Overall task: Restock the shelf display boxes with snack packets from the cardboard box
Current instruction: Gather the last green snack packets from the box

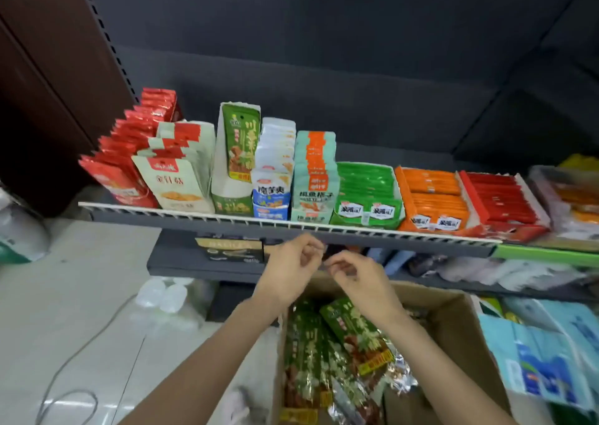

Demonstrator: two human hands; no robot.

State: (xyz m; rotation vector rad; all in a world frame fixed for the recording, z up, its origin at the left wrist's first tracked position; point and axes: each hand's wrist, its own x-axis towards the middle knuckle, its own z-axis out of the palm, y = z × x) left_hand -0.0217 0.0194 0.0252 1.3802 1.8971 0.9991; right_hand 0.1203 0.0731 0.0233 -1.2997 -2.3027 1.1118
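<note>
Head view, nearest at 6 o'clock: the cardboard box [453, 314] sits open with green snack packets [353, 330] heaped inside, its far rim just under both hands; the left hand [291, 270] and right hand [358, 277] hover close together above it, fingers loosely curled, gripping nothing visible. Beyond, at 12 o'clock, the shelf edge [227, 218] fronts tightly packed display boxes [231, 178].

The grey shelf [227, 222] is lined with upright snack packets [181, 178] and flat display boxes [368, 194]. A cardboard box [453, 321] is seen lower down, beside the pale floor [81, 295].
</note>
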